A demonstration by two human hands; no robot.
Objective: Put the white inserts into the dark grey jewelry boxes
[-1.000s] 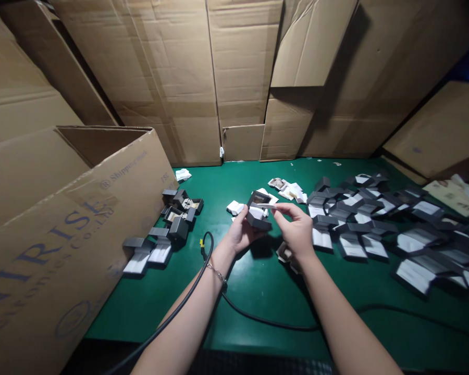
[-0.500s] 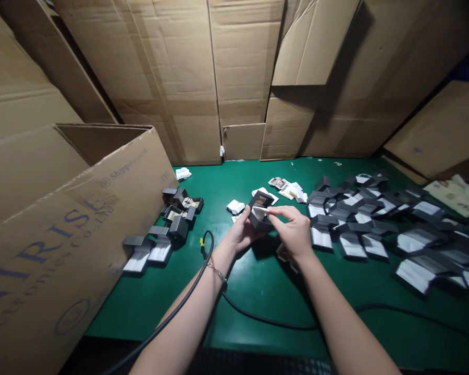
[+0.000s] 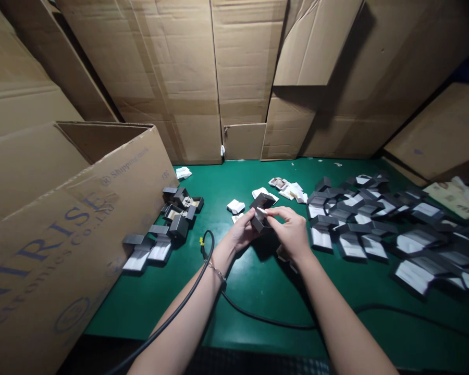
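Black cable [image 3: 289,327] is what I'd watch first, bottom of frame: it loops up past the left wrist, right by the bracelet [image 3: 218,272], so one careless tug back could snag the two.

Middle of frame, left hand [image 3: 240,234] is wrapped round a small box [image 3: 260,225], lid up, and right hand [image 3: 293,229] has a white piece [image 3: 261,212] pinched in its fingertips at the box's mouth. Can't tell if it's going in or out. Either way, a crooked push or pull could crease it on the rim, or twist the box out of a loose hold.

Right of centre, open boxes [image 3: 321,239] sit close to that right hand, so a wide swing might knock a few. Just past the hands, scraps [image 3: 235,207] could get mixed up with the piece if it's dropped.
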